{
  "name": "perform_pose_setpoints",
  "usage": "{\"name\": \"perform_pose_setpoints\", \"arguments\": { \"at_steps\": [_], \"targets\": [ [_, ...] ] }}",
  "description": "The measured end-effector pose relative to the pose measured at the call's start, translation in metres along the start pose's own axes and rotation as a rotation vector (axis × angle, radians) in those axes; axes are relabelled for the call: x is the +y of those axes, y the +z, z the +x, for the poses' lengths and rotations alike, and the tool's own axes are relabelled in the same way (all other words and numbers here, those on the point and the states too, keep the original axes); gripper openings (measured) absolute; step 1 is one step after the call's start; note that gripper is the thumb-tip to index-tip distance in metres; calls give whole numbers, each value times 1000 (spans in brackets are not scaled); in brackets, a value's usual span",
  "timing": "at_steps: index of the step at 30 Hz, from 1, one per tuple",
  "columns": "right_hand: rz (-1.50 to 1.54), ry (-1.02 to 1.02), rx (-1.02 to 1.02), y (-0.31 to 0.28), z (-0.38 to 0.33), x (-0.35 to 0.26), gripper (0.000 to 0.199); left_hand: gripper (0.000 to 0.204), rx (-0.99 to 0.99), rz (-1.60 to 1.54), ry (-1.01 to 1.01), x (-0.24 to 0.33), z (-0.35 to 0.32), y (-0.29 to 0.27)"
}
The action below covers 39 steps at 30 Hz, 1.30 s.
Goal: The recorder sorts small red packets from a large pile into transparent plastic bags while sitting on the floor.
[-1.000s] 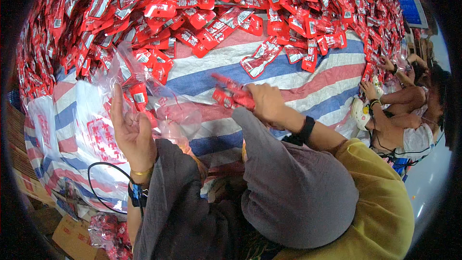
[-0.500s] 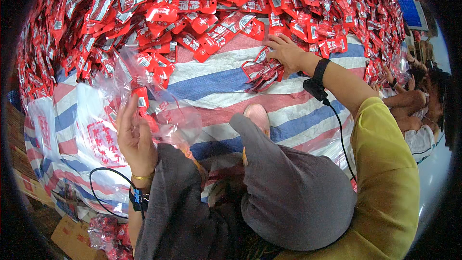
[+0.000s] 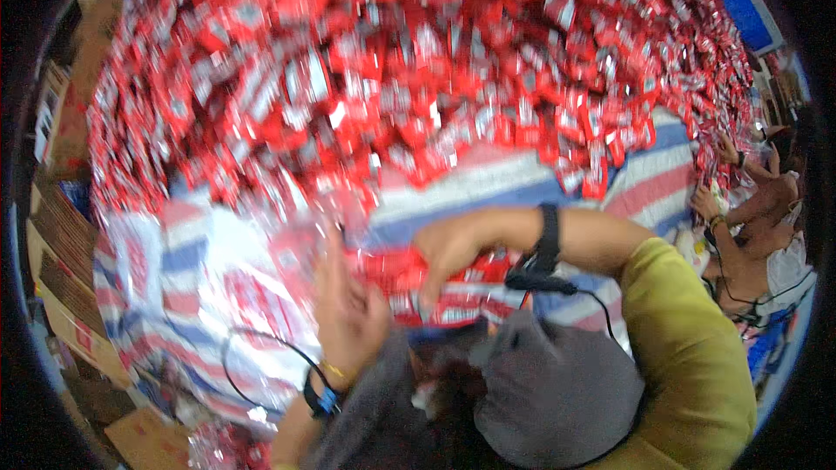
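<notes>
The picture is smeared by motion. My right hand (image 3: 457, 252) is bent inward over a bunch of red packets (image 3: 479, 300), with its fingers round one end of them, just above my lap. Beside it on the left, my left hand (image 3: 348, 318) points upward, its fingers at the mouth of a clear plastic bag (image 3: 318, 231). Red packets show through the thin film; how the fingers grip it is blurred. The bunch in my right hand lies close to the left fingers. Under both hands spreads a striped red, white and blue sheet (image 3: 461, 196).
A large heap of red packets (image 3: 409, 61) fills the far side. White printed bags (image 3: 252, 287) lie at left. Cardboard boxes (image 3: 70, 296) stand along the left edge; filled clear bags (image 3: 231, 448) sit lower left. Another person's hands (image 3: 710, 204) are at the heap's right side.
My right hand has drawn back from the heap's edge toward my left hand, bringing the bunch of packets. My left hand has shifted right with the clear bag. The whole view has tilted.
</notes>
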State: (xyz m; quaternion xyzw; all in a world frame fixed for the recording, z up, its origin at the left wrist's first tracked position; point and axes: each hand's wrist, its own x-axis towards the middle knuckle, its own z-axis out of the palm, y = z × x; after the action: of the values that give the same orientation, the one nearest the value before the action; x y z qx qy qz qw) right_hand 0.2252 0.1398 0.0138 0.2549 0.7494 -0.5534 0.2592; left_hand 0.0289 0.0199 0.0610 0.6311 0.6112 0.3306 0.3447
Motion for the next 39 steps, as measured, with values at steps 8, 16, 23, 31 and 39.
{"name": "perform_pose_setpoints", "arguments": {
  "at_steps": [8, 16, 23, 31, 39],
  "targets": [
    [630, -64, 334, -32, 166, -27, 76, 94, -113, -210, -25, 50, 4, -14],
    [328, -282, 365, 7, 143, -67, 53, 86, 473, -260, -46, -20, 28, -60],
    [1701, -155, 955, -159, 94, 108, 69, 84, 523, -443, -221, -66, 43, -71],
    [1530, -58, 1070, -262, 155, 10, 58, 82, 359, -470, -229, -86, 33, -78],
    [1322, -226, 1087, -196, 135, 54, 29, 80, 477, -531, -314, -90, 16, -91]
  ]
}}
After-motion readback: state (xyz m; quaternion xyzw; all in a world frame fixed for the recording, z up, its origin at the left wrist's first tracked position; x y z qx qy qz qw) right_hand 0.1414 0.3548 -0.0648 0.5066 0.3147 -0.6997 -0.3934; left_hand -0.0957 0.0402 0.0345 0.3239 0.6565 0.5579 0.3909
